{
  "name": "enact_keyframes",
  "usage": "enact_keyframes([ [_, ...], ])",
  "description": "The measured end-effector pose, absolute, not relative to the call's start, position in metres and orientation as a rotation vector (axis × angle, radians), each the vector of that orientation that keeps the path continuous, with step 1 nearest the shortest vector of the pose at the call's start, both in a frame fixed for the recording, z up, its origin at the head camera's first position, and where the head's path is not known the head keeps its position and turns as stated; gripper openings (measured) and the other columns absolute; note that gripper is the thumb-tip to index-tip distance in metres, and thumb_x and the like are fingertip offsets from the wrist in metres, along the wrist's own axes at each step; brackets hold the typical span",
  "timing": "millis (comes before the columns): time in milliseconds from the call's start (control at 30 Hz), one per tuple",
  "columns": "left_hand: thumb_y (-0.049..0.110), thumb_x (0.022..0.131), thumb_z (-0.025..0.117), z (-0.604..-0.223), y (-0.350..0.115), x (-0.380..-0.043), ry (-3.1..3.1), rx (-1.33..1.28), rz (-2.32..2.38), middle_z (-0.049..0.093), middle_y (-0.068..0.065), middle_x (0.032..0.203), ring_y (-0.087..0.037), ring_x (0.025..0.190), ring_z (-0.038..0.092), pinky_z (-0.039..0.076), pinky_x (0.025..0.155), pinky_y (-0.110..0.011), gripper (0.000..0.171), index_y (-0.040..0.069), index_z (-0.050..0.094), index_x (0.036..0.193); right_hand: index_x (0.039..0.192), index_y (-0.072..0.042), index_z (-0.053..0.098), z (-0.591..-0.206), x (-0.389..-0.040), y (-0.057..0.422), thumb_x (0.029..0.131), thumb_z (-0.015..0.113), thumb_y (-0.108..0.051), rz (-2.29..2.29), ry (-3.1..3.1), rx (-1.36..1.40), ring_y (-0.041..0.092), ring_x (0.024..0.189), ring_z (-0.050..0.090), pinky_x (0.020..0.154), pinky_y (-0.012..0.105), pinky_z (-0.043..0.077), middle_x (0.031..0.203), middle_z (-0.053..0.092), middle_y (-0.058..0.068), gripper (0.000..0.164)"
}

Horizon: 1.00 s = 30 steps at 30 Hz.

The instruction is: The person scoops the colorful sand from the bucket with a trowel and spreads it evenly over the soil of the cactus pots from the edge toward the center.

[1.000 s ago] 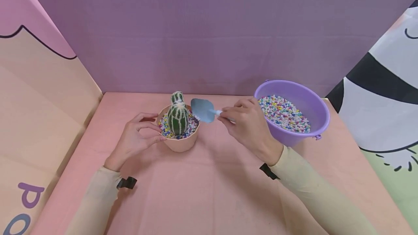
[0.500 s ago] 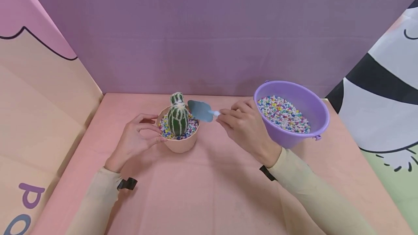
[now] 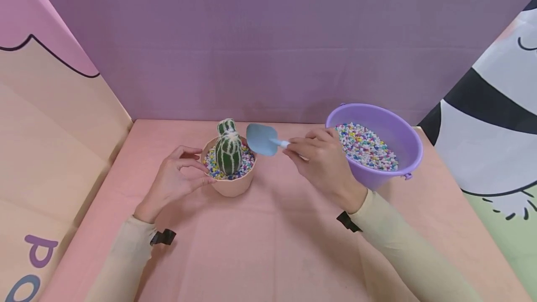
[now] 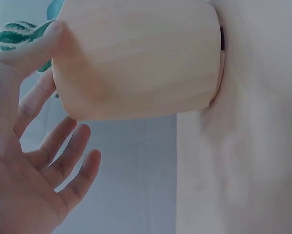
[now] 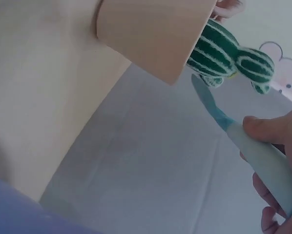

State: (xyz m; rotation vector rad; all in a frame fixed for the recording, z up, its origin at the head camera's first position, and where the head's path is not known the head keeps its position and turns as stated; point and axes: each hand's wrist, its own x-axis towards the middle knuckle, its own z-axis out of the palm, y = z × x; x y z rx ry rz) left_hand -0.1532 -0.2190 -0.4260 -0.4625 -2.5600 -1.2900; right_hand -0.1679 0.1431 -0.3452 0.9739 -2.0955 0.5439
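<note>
On the table's left half stands a peach flowerpot (image 3: 231,187) with a green, white-ribbed cactus (image 3: 228,155) upright among multicoloured pebbles (image 3: 246,162). My left hand (image 3: 178,176) holds the pot's rim from the left, thumb at the front. Its other fingers are off the wall in the left wrist view. My right hand (image 3: 320,160) grips a small blue trowel (image 3: 262,139) by its pale handle (image 5: 263,163). The trowel's blade hovers at the pot's right rim, beside the cactus, and no pebbles show on it. The palm hides part of the handle.
A purple bucket (image 3: 409,146) partly filled with the same pebbles (image 3: 369,148) stands right of the right hand, close to it. A purple wall (image 3: 268,59) rises behind the pink table (image 3: 235,246), and printed panels flank it.
The trowel tipped left toward the cactus, then drew back right and turned its blade flatter to the head view. My left hand and the flowerpot have barely moved.
</note>
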Motion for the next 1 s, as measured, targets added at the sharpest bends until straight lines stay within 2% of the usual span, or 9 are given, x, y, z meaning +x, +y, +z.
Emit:
enact_keyframes([
  [133,0.018,0.076,0.098,-0.424,-0.218,-0.153,-2.546,-0.501,-1.265,0.066,-0.013,0.134,-0.030,0.125,0.062,0.052,0.100,-0.053,0.027,0.012,0.082,0.097,0.090,-0.007,0.087,-0.343,-0.168,0.153,0.077,0.094,-0.007,0.729,-2.161,0.866,0.025,0.074,0.064,0.077,0.043,0.037,0.077,0.080,0.005,0.015],
  [233,0.015,0.080,0.093,-0.420,-0.215,-0.151,-2.468,-0.524,-1.273,0.069,-0.012,0.130,-0.024,0.122,0.063,0.053,0.095,-0.043,0.025,0.009,0.080,0.101,0.086,-0.008,0.087,-0.339,-0.168,0.161,0.077,0.094,-0.009,0.858,-2.211,0.750,0.021,0.070,0.062,0.078,0.035,0.036,0.074,0.079,0.005,0.012],
  [333,0.009,0.082,0.089,-0.416,-0.210,-0.150,-2.343,-0.571,-1.293,0.073,-0.011,0.119,-0.014,0.112,0.065,0.052,0.088,-0.030,0.019,0.007,0.080,0.099,0.085,-0.008,0.087,-0.335,-0.168,0.171,0.076,0.094,-0.011,0.914,-2.238,0.663,0.020,0.069,0.062,0.076,0.026,0.038,0.072,0.078,0.006,0.012],
  [433,0.002,0.082,0.086,-0.411,-0.204,-0.148,-2.218,-0.651,-1.311,0.076,-0.010,0.107,-0.008,0.099,0.066,0.051,0.081,-0.022,0.015,0.005,0.079,0.095,0.083,-0.009,0.087,-0.333,-0.167,0.180,0.076,0.094,-0.012,0.945,-2.241,0.598,0.015,0.067,0.061,0.070,0.020,0.039,0.070,0.077,0.005,0.010],
  [567,-0.004,0.080,0.083,-0.404,-0.192,-0.144,-2.102,-0.764,-1.343,0.076,-0.009,0.098,-0.011,0.087,0.066,0.051,0.077,-0.020,0.016,0.005,0.079,0.092,0.082,-0.014,0.088,-0.329,-0.165,0.191,0.078,0.093,-0.013,1.003,-2.254,0.517,0.001,0.064,0.056,0.063,0.016,0.037,0.071,0.078,0.003,0.007],
  [667,-0.005,0.079,0.084,-0.399,-0.179,-0.139,-2.060,-0.837,-1.376,0.076,-0.007,0.097,-0.012,0.088,0.068,0.053,0.080,-0.020,0.019,0.007,0.079,0.092,0.084,-0.015,0.088,-0.326,-0.164,0.198,0.079,0.093,-0.013,1.044,-2.263,0.476,-0.009,0.065,0.058,0.061,0.013,0.039,0.075,0.080,0.005,0.007],
  [767,-0.005,0.079,0.084,-0.396,-0.164,-0.136,-2.033,-0.907,-1.396,0.076,-0.007,0.097,-0.012,0.094,0.070,0.055,0.086,-0.020,0.021,0.008,0.079,0.094,0.084,-0.016,0.088,-0.324,-0.162,0.205,0.078,0.094,-0.012,1.077,-2.269,0.425,-0.012,0.067,0.061,0.060,0.012,0.041,0.077,0.080,0.005,0.009],
  [833,-0.004,0.079,0.084,-0.393,-0.152,-0.134,-2.013,-0.954,-1.390,0.076,-0.005,0.097,-0.013,0.096,0.071,0.055,0.089,-0.019,0.021,0.009,0.079,0.095,0.084,-0.016,0.088,-0.322,-0.160,0.210,0.078,0.095,-0.012,1.099,-2.279,0.378,-0.012,0.067,0.062,0.059,0.011,0.042,0.076,0.080,-0.002,0.010],
  [1000,0.000,0.082,0.084,-0.388,-0.123,-0.133,-1.956,-1.046,-1.357,0.076,-0.003,0.096,-0.016,0.094,0.071,0.056,0.088,-0.022,0.019,0.010,0.079,0.097,0.089,-0.016,0.089,-0.318,-0.155,0.226,0.080,0.095,-0.018,1.164,-2.337,0.276,-0.009,0.073,0.067,0.063,0.010,0.046,0.077,0.072,-0.032,0.012],
])
